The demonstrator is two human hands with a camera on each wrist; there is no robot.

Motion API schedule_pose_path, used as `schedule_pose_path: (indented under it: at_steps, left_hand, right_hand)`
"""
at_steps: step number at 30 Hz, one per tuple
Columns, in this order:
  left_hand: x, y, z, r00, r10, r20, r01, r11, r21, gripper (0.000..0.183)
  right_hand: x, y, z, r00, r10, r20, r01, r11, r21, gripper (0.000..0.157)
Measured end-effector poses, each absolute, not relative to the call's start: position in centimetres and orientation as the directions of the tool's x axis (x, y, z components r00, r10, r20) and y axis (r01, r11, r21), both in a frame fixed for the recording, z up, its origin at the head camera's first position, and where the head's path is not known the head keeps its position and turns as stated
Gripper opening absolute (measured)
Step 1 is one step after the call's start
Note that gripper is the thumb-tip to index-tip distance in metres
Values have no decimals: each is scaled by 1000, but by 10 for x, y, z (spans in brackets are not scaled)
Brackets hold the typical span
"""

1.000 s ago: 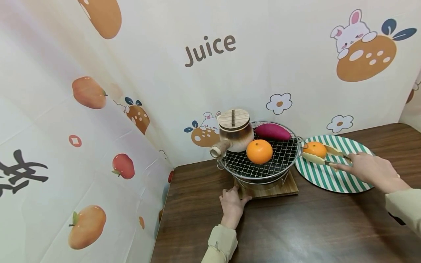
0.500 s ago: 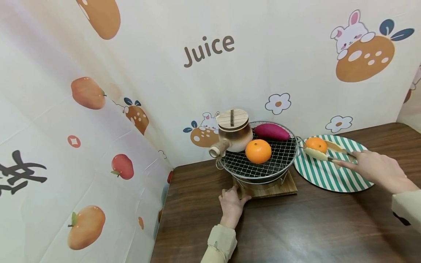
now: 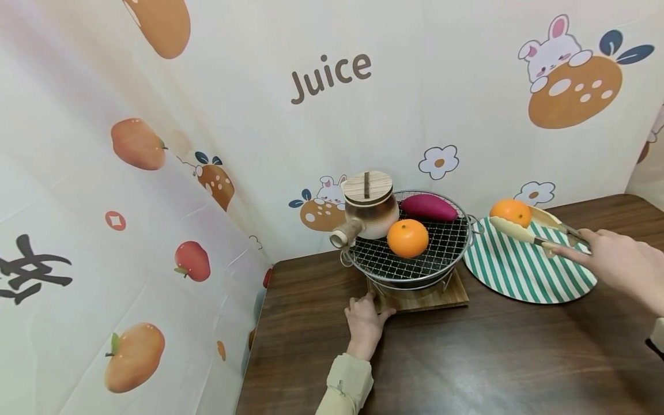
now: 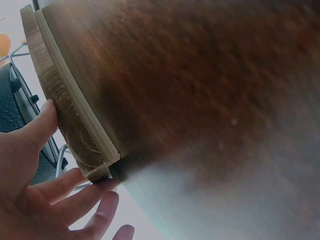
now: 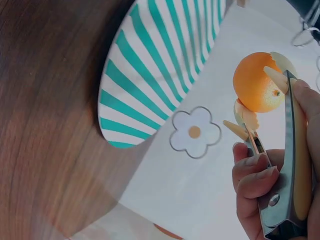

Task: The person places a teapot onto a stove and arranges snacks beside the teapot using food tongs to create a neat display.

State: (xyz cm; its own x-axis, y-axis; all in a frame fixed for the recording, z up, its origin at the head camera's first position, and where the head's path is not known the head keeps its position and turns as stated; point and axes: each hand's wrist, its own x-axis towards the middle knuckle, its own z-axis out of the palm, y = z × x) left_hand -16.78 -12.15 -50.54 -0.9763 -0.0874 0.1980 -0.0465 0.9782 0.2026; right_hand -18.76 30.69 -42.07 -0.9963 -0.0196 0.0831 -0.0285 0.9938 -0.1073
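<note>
In the head view my right hand [image 3: 622, 262] grips a pair of tongs [image 3: 519, 231] with cream tips. An orange [image 3: 510, 213] is clasped between those tips, raised above the green-and-white striped placemat [image 3: 544, 271]. The right wrist view shows my fingers and thumb wrapped round the tongs [image 5: 282, 200], with the orange [image 5: 256, 82] at their far end. My left hand [image 3: 365, 323] holds the front left corner of the wooden board [image 3: 436, 298] under the grill. Up close, its thumb and fingers [image 4: 47, 125] lie on two sides of that board [image 4: 65, 95].
On the wire grill [image 3: 441, 248] sit a lidded clay pot [image 3: 370, 213] with a side handle, another orange [image 3: 408, 238] and a purple sweet potato [image 3: 429, 207]. A printed cloth [image 3: 394, 115] backs the brown table [image 3: 467, 357].
The orange in the tongs has risen off the striped placemat and shifted right, with my right hand moving right too. My left hand has stayed at the board's corner.
</note>
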Motion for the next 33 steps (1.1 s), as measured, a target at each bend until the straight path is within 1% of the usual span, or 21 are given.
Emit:
schedule_pose_path:
  at_steps: [2, 3, 5, 9, 13, 16, 23, 26, 33]
  left_hand:
    - [-168, -122, -505, -976, -88, 200, -45, 977, 208, 58]
    - [-168, -122, -505, -976, -88, 201, -45, 976, 211, 58]
    - [-168, -122, -504, -975, -89, 203, -44, 976, 214, 58]
    - [-168, -121, -505, -974, -86, 208, -41, 976, 214, 58]
    - [-168, -121, -504, -974, -83, 212, -37, 977, 211, 58]
    - [-167, -121, -504, -974, -84, 212, -39, 977, 212, 58]
    - [-166, -121, -504, -972, -88, 217, -41, 976, 214, 58]
    - [-166, -121, -504, -972, -90, 217, -43, 976, 215, 58]
    - [-167, -121, -505, -972, -90, 216, -43, 976, 213, 58]
  right_hand:
    - [-186, 308, -418, -995, 7, 95, -5, 993, -120, 95]
    - [-186, 307, -416, -992, 62, 110, 42, 984, -172, 95]
    - [-183, 308, -414, -988, 71, 139, 45, 982, -185, 95]
    - [-177, 306, -407, -982, 72, 177, 38, 982, -187, 98]
    - [-170, 302, -400, -977, 109, 182, 80, 984, -162, 105]
    - [-166, 299, -397, -970, 132, 203, 98, 981, -169, 106]
    - [-159, 294, -393, -945, 81, 317, -9, 962, -273, 87]
    - [-155, 291, -390, -941, 66, 333, -33, 959, -281, 86]
    - [-142, 276, -379, -952, 70, 299, -15, 962, -272, 86]
